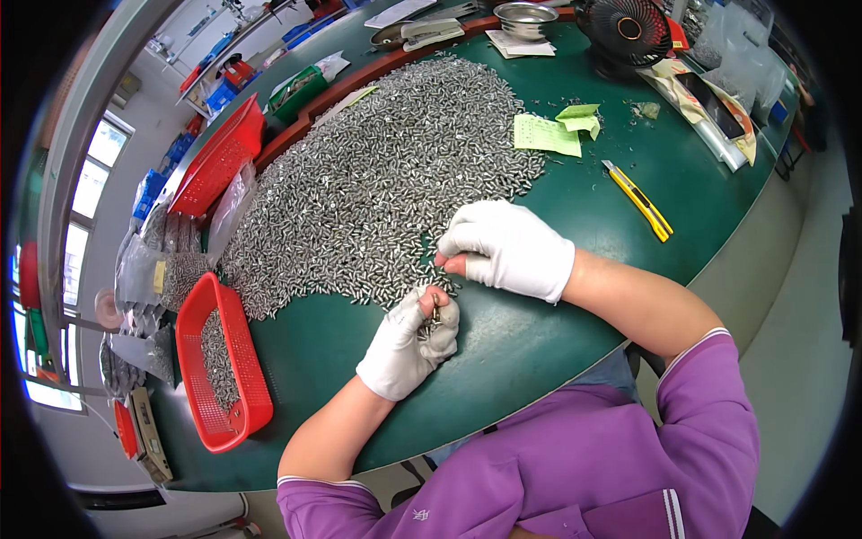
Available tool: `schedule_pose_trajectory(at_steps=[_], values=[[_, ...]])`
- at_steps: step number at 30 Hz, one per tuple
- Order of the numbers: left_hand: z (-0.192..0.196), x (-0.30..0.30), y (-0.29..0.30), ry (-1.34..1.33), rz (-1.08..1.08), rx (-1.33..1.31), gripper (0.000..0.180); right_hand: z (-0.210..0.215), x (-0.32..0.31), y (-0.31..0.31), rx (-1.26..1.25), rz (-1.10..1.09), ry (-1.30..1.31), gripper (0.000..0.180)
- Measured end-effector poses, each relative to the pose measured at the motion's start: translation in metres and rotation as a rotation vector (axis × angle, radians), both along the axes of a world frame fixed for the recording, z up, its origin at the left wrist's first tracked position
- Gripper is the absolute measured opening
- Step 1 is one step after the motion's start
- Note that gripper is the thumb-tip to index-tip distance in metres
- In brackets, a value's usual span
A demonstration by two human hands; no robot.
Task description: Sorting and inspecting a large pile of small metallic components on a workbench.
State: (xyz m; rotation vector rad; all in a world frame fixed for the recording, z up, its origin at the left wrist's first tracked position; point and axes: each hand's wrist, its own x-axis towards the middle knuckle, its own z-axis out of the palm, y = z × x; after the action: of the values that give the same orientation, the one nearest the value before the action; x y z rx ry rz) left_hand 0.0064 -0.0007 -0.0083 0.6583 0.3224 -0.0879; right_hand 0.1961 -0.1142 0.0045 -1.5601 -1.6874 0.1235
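Observation:
A broad heap of small silver metal pieces point(386, 171), short and pin-like, spreads over the green table. At its near edge my right hand point(514, 250), in a white glove with bare fingertips, is closed in a pinch; whatever lies between the fingertips is too small to make out. Just below and to the left, my left hand point(409, 343), gloved the same way, is turned with its fingers curled in. Several of the metal pieces show between its thumb and fingers. The two hands are close together but apart.
On the left stands a red basket point(257, 386) with more pieces inside; bagged pieces point(184, 274) lie beyond it. A yellow utility knife point(639, 201) and green paper notes point(548, 135) lie right of the heap. Farther back are a black fan point(626, 34), a phone point(709, 103) and a metal bowl point(525, 18).

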Motion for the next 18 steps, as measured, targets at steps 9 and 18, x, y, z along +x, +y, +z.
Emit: schedule_pose_trajectory(at_steps=[9,18], values=[[-0.003,-0.004,0.0,-0.017,0.047,0.025,0.022,-0.01,-0.002,0.002,-0.111,-0.066,-0.321,0.01],[-0.005,-0.004,0.001,-0.005,0.073,0.018,0.023,-0.011,-0.009,0.004,-0.129,-0.111,-0.343,0.011]])
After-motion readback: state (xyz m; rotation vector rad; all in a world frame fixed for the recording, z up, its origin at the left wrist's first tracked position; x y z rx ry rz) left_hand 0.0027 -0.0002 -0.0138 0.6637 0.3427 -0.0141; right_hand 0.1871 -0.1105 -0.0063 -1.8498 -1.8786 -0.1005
